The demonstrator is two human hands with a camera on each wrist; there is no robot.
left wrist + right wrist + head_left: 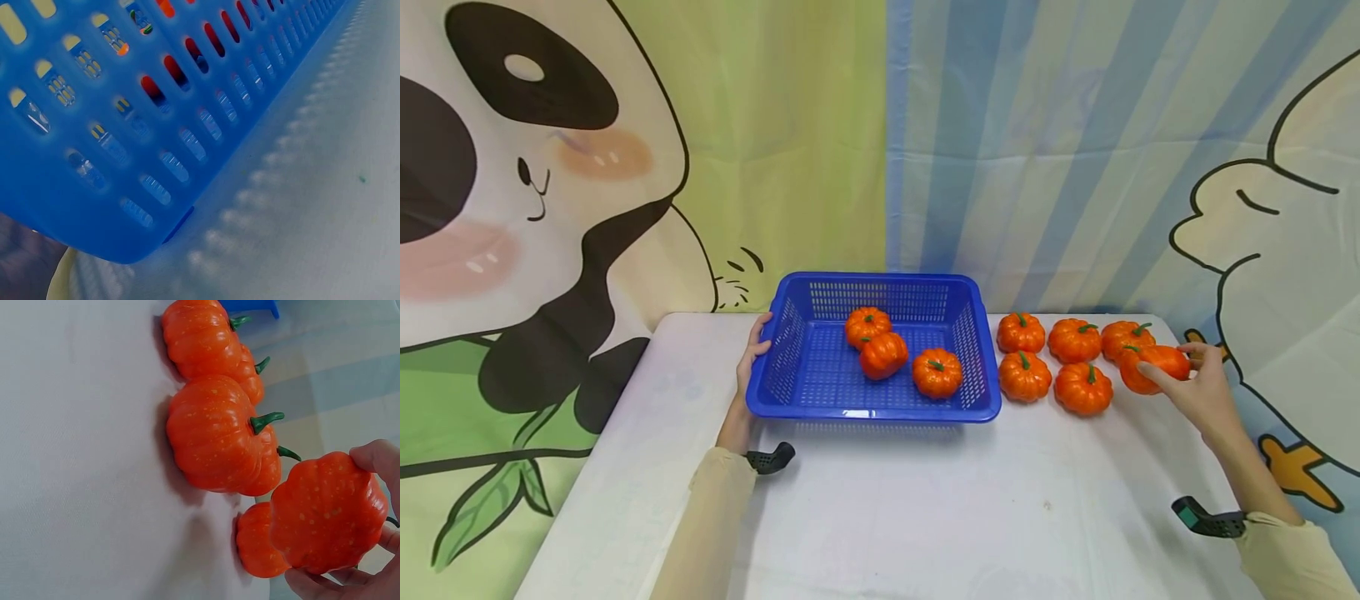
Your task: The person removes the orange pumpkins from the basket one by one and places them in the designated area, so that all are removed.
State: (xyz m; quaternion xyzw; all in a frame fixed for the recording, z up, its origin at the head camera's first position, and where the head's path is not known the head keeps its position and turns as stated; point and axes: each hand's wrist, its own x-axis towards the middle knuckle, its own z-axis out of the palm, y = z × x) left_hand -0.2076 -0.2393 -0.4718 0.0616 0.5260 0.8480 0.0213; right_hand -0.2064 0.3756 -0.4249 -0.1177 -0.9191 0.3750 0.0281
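Note:
My right hand (pixel 1206 392) grips a small orange pumpkin (pixel 1141 375) at the right end of the table. In the right wrist view this pumpkin (pixel 328 512) is tipped, its ribbed underside facing the camera and the fingers and thumb around its edge. Just beside it stand two rows of orange pumpkins with green stems, the nearest one (pixel 1082 389) upright on the table. My left hand (pixel 748 367) holds the left rim of a blue plastic basket (pixel 872 414). Inside lie three pumpkins, one of them (pixel 883 356) tilted against another.
A white-covered table (pixel 925 517) carries the basket and the pumpkins. Right behind it hangs a curtain (pixel 820 150) printed with cartoon animals. The pumpkin rows begin close to the basket's right side.

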